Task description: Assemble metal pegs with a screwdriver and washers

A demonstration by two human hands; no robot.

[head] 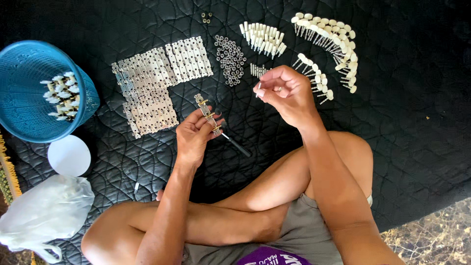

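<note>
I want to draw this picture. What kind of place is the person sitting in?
Probably a home floor used as a small workshop. The person sits cross-legged on a black quilted mat spread with rows of metal plates and white-knobbed pegs, beside a blue basket.

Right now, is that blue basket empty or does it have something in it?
Not empty: the blue basket holds a small pile of white-knobbed metal parts.
</note>
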